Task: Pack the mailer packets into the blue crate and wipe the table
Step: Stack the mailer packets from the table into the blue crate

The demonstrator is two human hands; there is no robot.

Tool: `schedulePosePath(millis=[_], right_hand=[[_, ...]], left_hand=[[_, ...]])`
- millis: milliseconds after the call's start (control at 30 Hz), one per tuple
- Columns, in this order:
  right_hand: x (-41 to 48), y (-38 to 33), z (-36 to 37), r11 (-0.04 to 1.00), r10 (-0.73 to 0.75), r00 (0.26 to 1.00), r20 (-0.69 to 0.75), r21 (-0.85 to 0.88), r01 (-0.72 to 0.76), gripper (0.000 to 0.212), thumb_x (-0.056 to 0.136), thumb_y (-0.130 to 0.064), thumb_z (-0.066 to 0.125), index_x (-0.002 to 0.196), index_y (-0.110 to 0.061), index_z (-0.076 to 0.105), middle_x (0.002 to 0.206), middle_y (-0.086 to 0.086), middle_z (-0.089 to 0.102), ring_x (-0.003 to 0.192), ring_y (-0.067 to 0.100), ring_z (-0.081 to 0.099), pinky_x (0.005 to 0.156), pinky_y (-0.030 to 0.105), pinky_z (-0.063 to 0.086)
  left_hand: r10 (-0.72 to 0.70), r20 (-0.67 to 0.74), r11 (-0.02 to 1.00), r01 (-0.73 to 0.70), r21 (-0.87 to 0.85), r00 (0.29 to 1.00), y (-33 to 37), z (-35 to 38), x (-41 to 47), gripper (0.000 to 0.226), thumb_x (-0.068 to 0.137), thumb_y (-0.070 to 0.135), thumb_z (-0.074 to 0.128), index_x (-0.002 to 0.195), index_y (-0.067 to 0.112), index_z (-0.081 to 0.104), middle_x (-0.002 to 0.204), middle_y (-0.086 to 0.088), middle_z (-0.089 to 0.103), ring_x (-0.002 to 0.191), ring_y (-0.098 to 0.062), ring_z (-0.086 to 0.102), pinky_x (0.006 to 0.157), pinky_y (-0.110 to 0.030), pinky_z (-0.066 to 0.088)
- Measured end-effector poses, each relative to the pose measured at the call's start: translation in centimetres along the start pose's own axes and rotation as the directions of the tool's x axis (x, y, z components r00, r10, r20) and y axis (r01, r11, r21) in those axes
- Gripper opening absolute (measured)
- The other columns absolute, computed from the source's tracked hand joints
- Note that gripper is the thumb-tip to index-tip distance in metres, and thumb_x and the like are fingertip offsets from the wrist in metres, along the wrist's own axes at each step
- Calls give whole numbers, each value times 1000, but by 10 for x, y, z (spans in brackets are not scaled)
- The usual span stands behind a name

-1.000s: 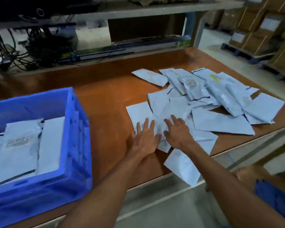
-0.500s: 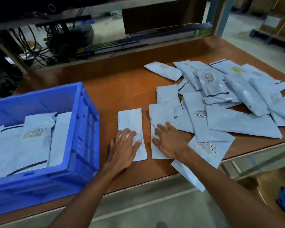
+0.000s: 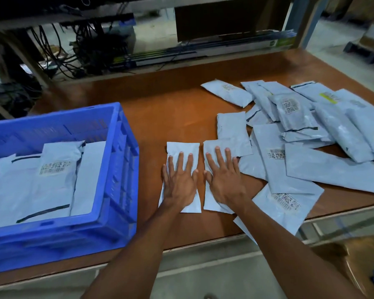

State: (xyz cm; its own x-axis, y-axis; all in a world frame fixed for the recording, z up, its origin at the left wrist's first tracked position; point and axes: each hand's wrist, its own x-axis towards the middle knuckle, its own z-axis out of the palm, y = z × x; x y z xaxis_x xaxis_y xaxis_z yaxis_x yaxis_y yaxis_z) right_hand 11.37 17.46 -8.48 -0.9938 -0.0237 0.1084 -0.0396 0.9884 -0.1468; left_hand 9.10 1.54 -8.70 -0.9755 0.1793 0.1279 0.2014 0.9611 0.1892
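Fingers (image 3: 180,160) spread flat — left hand (image 3: 178,186), right hand (image 3: 225,182) pressing separate packets (image 3: 183,147)

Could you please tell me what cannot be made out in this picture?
Head view, blue crate: left part cut off by the frame edge.
Head view, pile of mailer packets: runs past the right edge, so no count.
Head view, barcode labels: too small to read.
Head view, left hand and right hand: each covers much of the packet beneath it.
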Motion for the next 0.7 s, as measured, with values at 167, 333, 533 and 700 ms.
schedulePosePath(millis=[167, 333, 533, 700], right_hand=[[3, -2, 5, 1000, 1, 998, 62, -30, 1, 66, 105, -47, 26, 157, -25, -7, 162, 4, -19, 146, 33, -26, 120, 52, -10], [-7, -12, -2, 1000, 9, 993, 117, -17, -7, 65, 107, -33, 27, 155, -20, -14, 161, 7, -23, 144, 34, -30, 114, 48, -23], [-11, -17, -24, 999, 6, 984, 178, 41, -14, 72, 102, -12, 40, 155, -15, -9, 164, 8, -15, 147, 33, -22, 117, 45, -16], [-3, -24, -65, 976, 24, 1000, 20, 217, -27, 70, 97, 6, 33, 156, -15, 2, 165, 5, -3, 151, 32, -9, 123, 47, 1]], left_hand=[[13, 0, 1000, -13, 8, 1000, 3, -3, -7, 61, 98, 48, 8, 153, 31, 31, 160, 1, 28, 149, -30, 18, 117, -47, 19], [1, 24, 1000, -1, 10, 1000, 10, -14, -26, 51, 102, 37, 41, 151, 27, 36, 158, -4, 34, 146, -35, 24, 115, -51, 25], [89, 113, 982, -106, 159, 990, 5, -16, -27, 49, 90, 10, 64, 138, 11, 54, 155, -14, 35, 142, -39, 33, 110, -54, 33], [244, -29, 926, -224, 303, 969, 13, -63, -15, 32, 86, 2, 61, 116, 7, 69, 142, -16, 52, 141, -36, 37, 107, -53, 36]])
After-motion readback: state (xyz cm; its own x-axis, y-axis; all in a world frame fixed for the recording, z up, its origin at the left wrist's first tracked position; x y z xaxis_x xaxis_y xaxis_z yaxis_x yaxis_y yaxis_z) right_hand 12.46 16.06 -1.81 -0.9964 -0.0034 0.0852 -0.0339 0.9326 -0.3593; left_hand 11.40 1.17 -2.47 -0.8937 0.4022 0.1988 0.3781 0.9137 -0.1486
